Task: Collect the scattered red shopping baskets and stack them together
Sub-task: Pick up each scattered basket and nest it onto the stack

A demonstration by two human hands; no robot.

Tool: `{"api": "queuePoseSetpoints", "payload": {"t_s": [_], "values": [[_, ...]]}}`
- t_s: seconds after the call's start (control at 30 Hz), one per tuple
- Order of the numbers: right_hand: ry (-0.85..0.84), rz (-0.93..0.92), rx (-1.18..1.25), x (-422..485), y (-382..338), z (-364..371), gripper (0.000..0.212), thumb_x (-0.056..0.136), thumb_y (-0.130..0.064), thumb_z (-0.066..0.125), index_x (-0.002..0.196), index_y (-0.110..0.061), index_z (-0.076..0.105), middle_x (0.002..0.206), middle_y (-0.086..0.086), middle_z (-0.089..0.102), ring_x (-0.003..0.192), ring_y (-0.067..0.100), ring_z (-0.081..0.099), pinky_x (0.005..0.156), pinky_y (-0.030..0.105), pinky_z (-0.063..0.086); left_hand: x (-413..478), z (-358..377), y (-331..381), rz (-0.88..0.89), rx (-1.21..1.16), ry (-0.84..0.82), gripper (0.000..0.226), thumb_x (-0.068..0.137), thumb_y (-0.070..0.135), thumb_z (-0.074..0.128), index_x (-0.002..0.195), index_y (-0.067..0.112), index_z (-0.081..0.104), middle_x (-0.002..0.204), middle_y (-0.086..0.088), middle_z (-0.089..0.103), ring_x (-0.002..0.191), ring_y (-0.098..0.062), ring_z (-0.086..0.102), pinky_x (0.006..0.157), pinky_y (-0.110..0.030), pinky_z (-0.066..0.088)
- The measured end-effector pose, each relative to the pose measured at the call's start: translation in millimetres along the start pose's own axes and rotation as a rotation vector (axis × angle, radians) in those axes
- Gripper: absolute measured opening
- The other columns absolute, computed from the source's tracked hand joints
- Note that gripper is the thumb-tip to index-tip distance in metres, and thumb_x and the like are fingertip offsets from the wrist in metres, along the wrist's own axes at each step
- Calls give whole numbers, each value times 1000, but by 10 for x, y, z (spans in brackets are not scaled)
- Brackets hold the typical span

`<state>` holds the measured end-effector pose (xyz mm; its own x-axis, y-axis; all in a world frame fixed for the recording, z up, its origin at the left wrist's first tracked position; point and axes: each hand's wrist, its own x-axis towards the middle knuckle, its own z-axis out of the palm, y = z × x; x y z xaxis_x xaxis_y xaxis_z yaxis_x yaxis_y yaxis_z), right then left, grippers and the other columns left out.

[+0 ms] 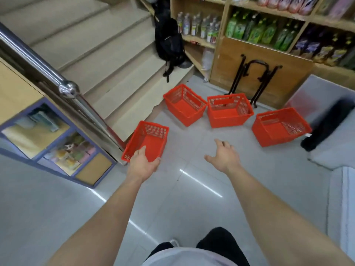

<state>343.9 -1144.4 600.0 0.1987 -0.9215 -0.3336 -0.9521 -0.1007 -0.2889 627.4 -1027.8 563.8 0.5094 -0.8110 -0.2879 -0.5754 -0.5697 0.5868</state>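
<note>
Gripping rim of nearest basket (148,138), seemingly: left hand (143,164) (right hand (225,156) apart).

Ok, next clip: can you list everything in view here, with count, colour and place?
red baskets: 4, red, empty, apart on the grey floor, none stacked
nearest basket: one of the four, beside the foot of the handrail
stairs: 1 flight, beige, upper left
handrail: 1, steel, left of the stairs
backpack: 1, black, on the stairs by the shelves
shelves: wooden, top right, holding clear, green and dark bottles
folded stand: 1, black, leaning on a wooden panel
cabinet: 1, blue-framed, left
left hand: over the nearest basket's near rim, grip unclear
right hand: fingers spread, above bare floor
</note>
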Motion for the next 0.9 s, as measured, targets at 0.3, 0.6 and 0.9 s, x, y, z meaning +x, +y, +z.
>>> {"api": "queuePoseSetpoints", "payload": {"t_s": [0.3,0.6,0.9], "values": [[-98,-159,-77,1973,-617,-24,88,82,-60,62,152,-20,27,149,10,38,134,34,37,107,44,36,1486,155,138,-152,-82,73,91,80,55,70,152,12,36,147,-11,47,132,-29,48,109,-44,41],[-281,-411,-201,4391,-1306,201,82,80,-56,65,146,-16,37,141,13,46,129,35,43,102,45,38,2740,601,182,-588,-163,196,81,82,56,68,150,24,38,143,-9,49,130,-32,47,103,-45,42],[-426,-551,-225,5837,-2181,971,82,81,-48,70,148,-16,37,140,17,46,129,37,42,103,40,36,3560,1040,-250,-871,-299,307,81,80,56,69,146,19,40,139,-7,52,128,-27,50,96,-41,43]]}}
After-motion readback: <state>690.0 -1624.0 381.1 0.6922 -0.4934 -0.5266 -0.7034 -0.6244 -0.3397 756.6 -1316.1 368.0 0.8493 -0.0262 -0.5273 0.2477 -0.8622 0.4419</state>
